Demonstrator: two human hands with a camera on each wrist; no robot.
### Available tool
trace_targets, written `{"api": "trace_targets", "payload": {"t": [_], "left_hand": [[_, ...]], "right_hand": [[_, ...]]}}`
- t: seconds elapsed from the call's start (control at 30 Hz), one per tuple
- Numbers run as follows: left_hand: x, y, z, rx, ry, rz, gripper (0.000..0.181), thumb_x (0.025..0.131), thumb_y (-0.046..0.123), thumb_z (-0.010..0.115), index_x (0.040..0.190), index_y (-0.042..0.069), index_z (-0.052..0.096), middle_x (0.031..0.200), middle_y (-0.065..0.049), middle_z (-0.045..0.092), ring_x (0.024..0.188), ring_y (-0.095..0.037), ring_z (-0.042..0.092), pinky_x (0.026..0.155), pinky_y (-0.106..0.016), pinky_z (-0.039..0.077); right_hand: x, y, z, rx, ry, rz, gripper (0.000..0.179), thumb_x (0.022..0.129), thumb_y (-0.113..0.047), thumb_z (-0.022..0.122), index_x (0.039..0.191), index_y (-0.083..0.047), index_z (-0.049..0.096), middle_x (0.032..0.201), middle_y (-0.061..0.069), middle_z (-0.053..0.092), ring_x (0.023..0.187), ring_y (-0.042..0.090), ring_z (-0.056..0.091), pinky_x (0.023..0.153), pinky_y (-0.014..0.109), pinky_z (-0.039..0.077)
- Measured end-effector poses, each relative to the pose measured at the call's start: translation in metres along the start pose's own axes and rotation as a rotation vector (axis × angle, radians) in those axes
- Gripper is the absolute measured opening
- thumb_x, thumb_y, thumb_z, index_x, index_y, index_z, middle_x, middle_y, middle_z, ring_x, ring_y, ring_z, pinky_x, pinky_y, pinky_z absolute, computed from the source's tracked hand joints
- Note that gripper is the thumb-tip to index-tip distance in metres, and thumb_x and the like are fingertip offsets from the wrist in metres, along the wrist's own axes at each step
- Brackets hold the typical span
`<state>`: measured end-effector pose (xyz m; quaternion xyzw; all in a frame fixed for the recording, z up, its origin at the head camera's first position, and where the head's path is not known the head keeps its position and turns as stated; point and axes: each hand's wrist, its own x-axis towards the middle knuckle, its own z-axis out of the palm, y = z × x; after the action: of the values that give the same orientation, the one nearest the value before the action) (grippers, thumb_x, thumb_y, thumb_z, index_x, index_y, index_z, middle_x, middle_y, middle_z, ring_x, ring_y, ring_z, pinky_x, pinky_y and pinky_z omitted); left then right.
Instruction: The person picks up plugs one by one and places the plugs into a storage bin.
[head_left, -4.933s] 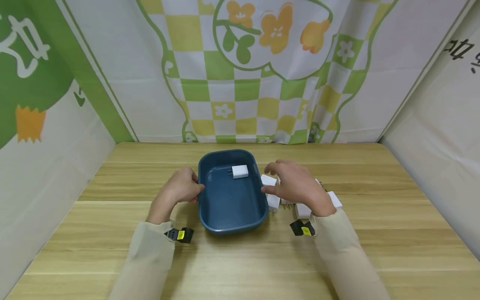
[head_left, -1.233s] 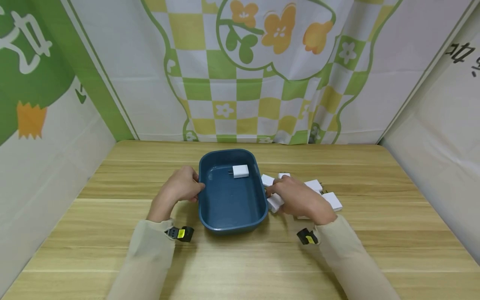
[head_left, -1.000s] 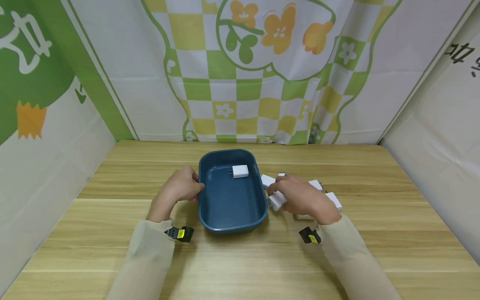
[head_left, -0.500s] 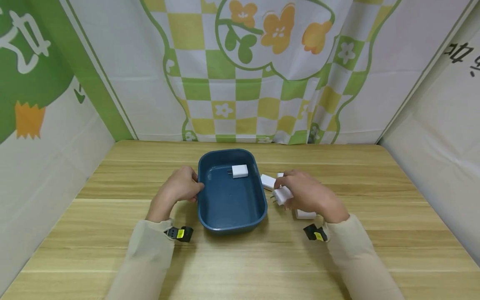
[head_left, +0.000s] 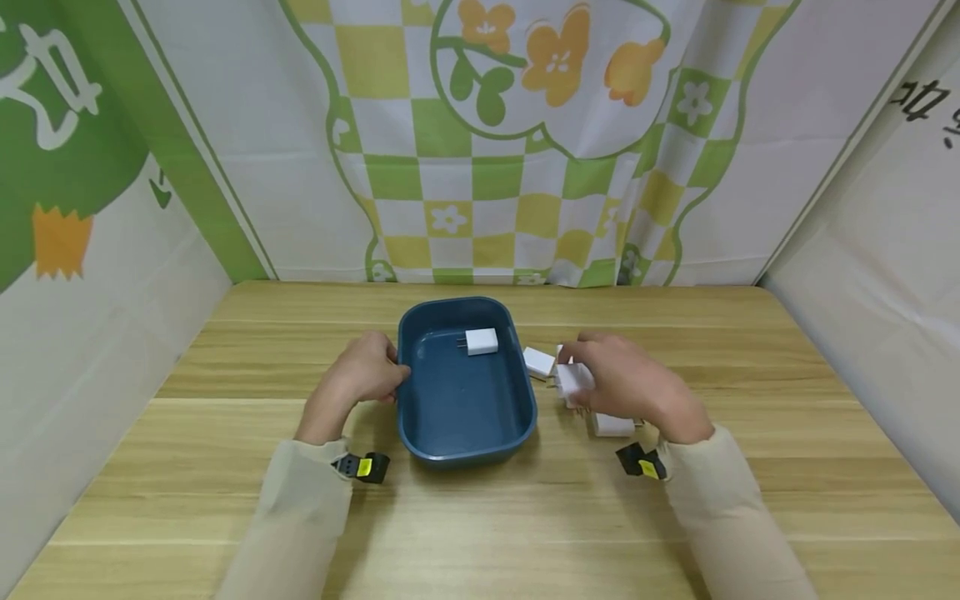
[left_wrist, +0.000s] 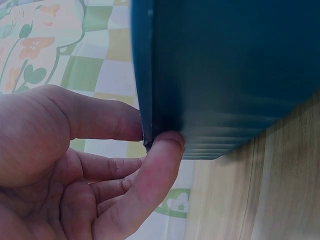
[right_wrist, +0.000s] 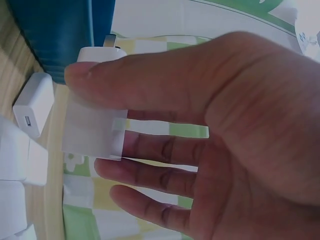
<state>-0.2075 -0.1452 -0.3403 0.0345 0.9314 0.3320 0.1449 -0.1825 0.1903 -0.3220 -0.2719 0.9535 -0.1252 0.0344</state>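
Note:
My left hand [head_left: 365, 369] pinches the left rim of a dark blue plastic bin [head_left: 461, 417]; in the left wrist view the thumb and a finger [left_wrist: 160, 175] sit on either side of the bin wall [left_wrist: 225, 75]. One white charger plug [head_left: 481, 342] lies inside, near the far end, prongs pointing left. Right of the bin, my right hand [head_left: 633, 381] holds another white charger plug [head_left: 574, 380] between thumb and fingers, prongs toward the bin. In the right wrist view the thumb crosses this charger [right_wrist: 92, 127], while the other fingers extend behind it.
Several white charger plugs lie on the wooden table under and around the right hand, some partly hidden. One charger [head_left: 538, 362] lies close to the bin's right wall, another [head_left: 613, 425] nearer me. A patterned curtain [head_left: 495, 192] hangs behind the table.
Earlier the right hand hovered with spread fingers over the chargers. Since then it has gripped one and shifted right with it, turning it slightly. The left hand and bin have stayed put.

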Motion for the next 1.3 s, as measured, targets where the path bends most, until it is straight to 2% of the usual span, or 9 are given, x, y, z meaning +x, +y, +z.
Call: {"api": "trace_targets", "payload": {"t": [0.23, 0.6, 0.73, 0.9, 1.3], "left_hand": [[0.000, 0.000, 0.001, 0.005, 0.002, 0.000, 0.020, 0.098, 0.009, 0.058, 0.082, -0.001, 0.063, 0.061, -0.009, 0.062, 0.061, -0.026, 0.068, 0.059, -0.032, 0.047], [0.000, 0.000, 0.000, 0.004, 0.000, 0.018, 0.025, 0.098, 0.010, 0.057, 0.075, 0.002, 0.061, 0.059, -0.008, 0.062, 0.059, -0.026, 0.068, 0.055, -0.030, 0.044], [0.000, 0.000, -0.001, 0.007, 0.002, 0.017, 0.025, 0.098, 0.009, 0.057, 0.073, 0.003, 0.060, 0.058, -0.008, 0.061, 0.059, -0.026, 0.068, 0.054, -0.030, 0.043], [-0.001, 0.000, -0.001, 0.011, 0.004, 0.009, 0.024, 0.098, 0.010, 0.057, 0.076, 0.002, 0.061, 0.059, -0.008, 0.062, 0.060, -0.026, 0.068, 0.054, -0.030, 0.043], [-0.001, -0.002, -0.001, 0.003, 0.010, 0.017, 0.026, 0.096, 0.009, 0.057, 0.072, 0.003, 0.059, 0.058, -0.007, 0.061, 0.058, -0.024, 0.067, 0.052, -0.029, 0.043]], "right_hand": [[0.000, -0.006, -0.007, -0.020, 0.034, -0.012, 0.038, 0.082, -0.016, 0.085, 0.116, -0.010, 0.069, 0.104, 0.004, 0.062, 0.087, 0.022, 0.059, 0.077, 0.042, 0.051], [0.012, -0.025, -0.018, -0.072, 0.075, -0.063, 0.038, 0.084, -0.020, 0.084, 0.118, -0.010, 0.070, 0.105, 0.003, 0.062, 0.085, 0.020, 0.059, 0.074, 0.039, 0.050], [0.020, -0.031, -0.021, -0.092, 0.058, -0.096, 0.040, 0.084, -0.022, 0.084, 0.120, -0.010, 0.069, 0.108, 0.003, 0.063, 0.089, 0.020, 0.060, 0.079, 0.040, 0.051], [0.031, -0.037, -0.023, -0.095, 0.021, -0.096, 0.043, 0.085, -0.022, 0.083, 0.123, -0.008, 0.069, 0.113, 0.005, 0.064, 0.097, 0.023, 0.062, 0.087, 0.042, 0.050], [0.058, -0.044, -0.019, -0.147, -0.048, -0.125, 0.040, 0.087, -0.020, 0.081, 0.123, -0.009, 0.069, 0.116, 0.008, 0.063, 0.103, 0.025, 0.062, 0.090, 0.042, 0.051]]}}
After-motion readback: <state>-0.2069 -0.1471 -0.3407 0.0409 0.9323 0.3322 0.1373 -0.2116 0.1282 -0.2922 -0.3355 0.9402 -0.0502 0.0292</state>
